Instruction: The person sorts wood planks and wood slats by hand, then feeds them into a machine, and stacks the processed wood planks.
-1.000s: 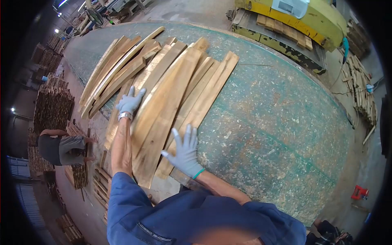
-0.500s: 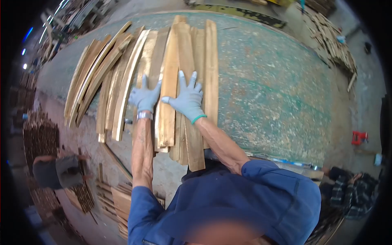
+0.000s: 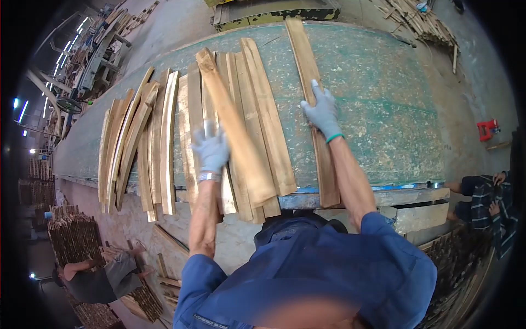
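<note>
Gloved hands of the worker extend over wooden boards on a worn green worktable (image 3: 378, 142). Left hand (image 3: 211, 149): blurred and open, fingers spread toward the far side, beside the left edge of a slanting board (image 3: 231, 118); whether it presses on wood cannot be told. The slanting board crosses a row of boards (image 3: 266, 109), its far end to the left and its near end, also blurred, to the right. Right hand (image 3: 322, 112): laid across a separate board (image 3: 303, 52), thumb at the left edge; whether the fingers grip it cannot be judged. This board runs lengthwise from far to near, with green tabletop showing between it and the row. At left, narrow curved boards (image 3: 130, 145) lie side by side, some overlapping, near ends projecting past the table's edge. Surroundings: slat stack (image 3: 71, 236) and bending person (image 3: 87, 279), near left; person in plaid (image 3: 482, 197), near right; red tool (image 3: 486, 130) on the floor, right; loose timber (image 3: 424, 24), far right.
</note>
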`<action>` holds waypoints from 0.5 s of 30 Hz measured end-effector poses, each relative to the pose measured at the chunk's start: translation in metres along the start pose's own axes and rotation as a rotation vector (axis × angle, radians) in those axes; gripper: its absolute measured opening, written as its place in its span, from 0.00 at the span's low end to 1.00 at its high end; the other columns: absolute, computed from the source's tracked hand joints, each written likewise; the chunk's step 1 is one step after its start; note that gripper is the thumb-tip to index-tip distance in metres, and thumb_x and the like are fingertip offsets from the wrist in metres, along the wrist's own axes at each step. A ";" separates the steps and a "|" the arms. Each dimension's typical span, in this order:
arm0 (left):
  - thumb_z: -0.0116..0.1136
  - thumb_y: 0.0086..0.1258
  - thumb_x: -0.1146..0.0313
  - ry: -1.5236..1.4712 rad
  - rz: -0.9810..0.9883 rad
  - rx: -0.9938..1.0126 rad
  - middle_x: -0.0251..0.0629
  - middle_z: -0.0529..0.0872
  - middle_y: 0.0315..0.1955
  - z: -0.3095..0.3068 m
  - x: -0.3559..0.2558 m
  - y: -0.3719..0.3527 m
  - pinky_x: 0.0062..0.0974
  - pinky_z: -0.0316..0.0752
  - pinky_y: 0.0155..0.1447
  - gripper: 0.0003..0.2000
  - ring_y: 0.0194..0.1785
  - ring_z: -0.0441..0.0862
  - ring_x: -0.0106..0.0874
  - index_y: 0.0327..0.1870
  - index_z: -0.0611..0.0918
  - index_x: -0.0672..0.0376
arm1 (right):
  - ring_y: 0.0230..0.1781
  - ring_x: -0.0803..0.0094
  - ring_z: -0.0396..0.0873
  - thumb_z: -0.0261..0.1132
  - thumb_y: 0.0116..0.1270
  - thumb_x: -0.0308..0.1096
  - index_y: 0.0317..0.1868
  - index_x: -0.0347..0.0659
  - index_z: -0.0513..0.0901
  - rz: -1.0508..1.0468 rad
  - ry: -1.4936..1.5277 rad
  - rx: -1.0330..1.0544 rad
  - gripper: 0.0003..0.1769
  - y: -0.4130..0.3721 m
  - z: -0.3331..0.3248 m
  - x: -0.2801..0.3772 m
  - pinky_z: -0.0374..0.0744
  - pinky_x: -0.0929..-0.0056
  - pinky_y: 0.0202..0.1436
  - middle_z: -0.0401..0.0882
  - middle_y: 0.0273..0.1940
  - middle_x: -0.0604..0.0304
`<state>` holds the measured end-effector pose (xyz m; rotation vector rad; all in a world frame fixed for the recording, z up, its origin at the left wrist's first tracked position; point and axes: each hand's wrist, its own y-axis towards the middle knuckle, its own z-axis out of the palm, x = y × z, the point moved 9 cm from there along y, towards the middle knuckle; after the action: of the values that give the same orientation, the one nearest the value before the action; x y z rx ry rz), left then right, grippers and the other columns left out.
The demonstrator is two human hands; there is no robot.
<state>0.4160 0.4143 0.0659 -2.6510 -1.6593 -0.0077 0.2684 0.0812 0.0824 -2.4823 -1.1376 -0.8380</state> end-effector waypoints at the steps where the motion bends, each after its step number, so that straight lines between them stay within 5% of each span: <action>1: 0.41 0.71 0.37 -0.097 0.041 -0.003 0.41 0.52 0.77 -0.008 -0.031 0.004 0.75 0.26 0.68 0.29 0.78 0.42 0.59 0.73 0.65 0.29 | 0.72 0.42 0.58 0.65 0.62 0.54 0.75 0.51 0.60 0.004 -0.050 0.012 0.44 0.011 0.009 -0.012 0.68 0.53 0.69 0.56 0.72 0.40; 4: 0.48 0.63 0.32 -0.169 0.096 0.036 0.46 0.50 0.77 -0.030 -0.074 0.026 0.76 0.22 0.67 0.34 0.78 0.38 0.60 0.72 0.65 0.26 | 0.72 0.46 0.57 0.65 0.62 0.56 0.76 0.49 0.57 -0.175 -0.497 -0.242 0.47 -0.010 -0.007 0.047 0.69 0.54 0.67 0.59 0.70 0.40; 7: 0.53 0.60 0.35 -0.149 0.115 0.041 0.50 0.49 0.77 -0.021 -0.075 0.033 0.74 0.23 0.68 0.35 0.78 0.38 0.60 0.72 0.65 0.25 | 0.69 0.47 0.63 0.66 0.59 0.57 0.76 0.46 0.55 -0.443 -0.028 -0.009 0.50 -0.031 0.035 0.073 0.70 0.55 0.65 0.61 0.69 0.38; 10: 0.57 0.57 0.40 -0.135 0.028 0.034 0.50 0.49 0.77 -0.023 -0.070 0.031 0.73 0.25 0.70 0.36 0.78 0.40 0.59 0.71 0.66 0.25 | 0.66 0.47 0.69 0.68 0.58 0.55 0.76 0.40 0.54 -0.232 0.042 0.285 0.53 -0.063 0.063 0.076 0.71 0.56 0.64 0.63 0.67 0.37; 13: 0.59 0.56 0.47 -0.130 -0.110 0.043 0.48 0.50 0.77 -0.029 -0.060 0.034 0.72 0.31 0.71 0.37 0.78 0.43 0.57 0.72 0.64 0.26 | 0.60 0.44 0.73 0.68 0.57 0.52 0.74 0.35 0.56 -0.259 0.334 -0.019 0.51 -0.068 0.065 0.041 0.72 0.56 0.62 0.67 0.63 0.36; 15: 0.59 0.57 0.47 -0.133 -0.187 0.024 0.47 0.51 0.77 -0.023 -0.033 0.033 0.72 0.33 0.71 0.38 0.78 0.44 0.57 0.73 0.62 0.26 | 0.60 0.45 0.71 0.67 0.60 0.49 0.72 0.33 0.59 -0.190 0.244 -0.084 0.47 -0.069 0.056 0.016 0.70 0.54 0.64 0.70 0.59 0.36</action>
<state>0.4315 0.3700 0.0878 -2.5194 -1.9278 0.1894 0.2459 0.1618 0.0486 -2.2812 -1.2850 -1.2268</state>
